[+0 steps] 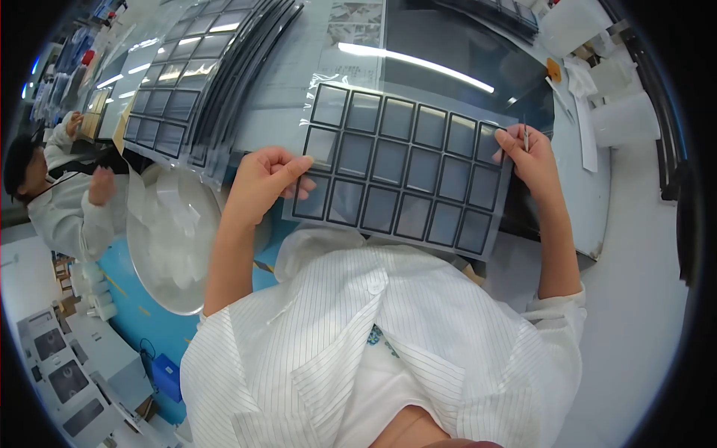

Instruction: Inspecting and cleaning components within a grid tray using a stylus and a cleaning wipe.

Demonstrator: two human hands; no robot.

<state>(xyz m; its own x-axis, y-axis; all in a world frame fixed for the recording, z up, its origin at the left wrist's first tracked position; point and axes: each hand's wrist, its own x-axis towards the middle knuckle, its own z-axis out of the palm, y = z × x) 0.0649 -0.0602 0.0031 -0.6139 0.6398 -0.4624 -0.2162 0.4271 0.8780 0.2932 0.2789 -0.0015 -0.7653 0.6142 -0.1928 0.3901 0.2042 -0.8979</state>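
Observation:
In front of my body is a clear plastic sheet (386,159) bearing three rows of black-framed, greyish rectangular panels. My left hand (261,181) pinches its left edge, thumb on top and fingers underneath. At the upper right corner, my right hand (532,160) grips the sheet between thumb and fingers. A slim metal tool, apparently tweezers (525,137), sticks up from that same right hand. The sheet is slightly tilted, its far part over the table and its near edge close to my striped white coat (358,299).
Similar panel sheets (196,67) lie stacked at the far left of the table. Beyond my sheet is a dark glossy surface (478,67) with a light's reflection. A white oval tub (175,291) stands left of me. Past it sits a co-worker (71,198). White containers (626,123) are at right.

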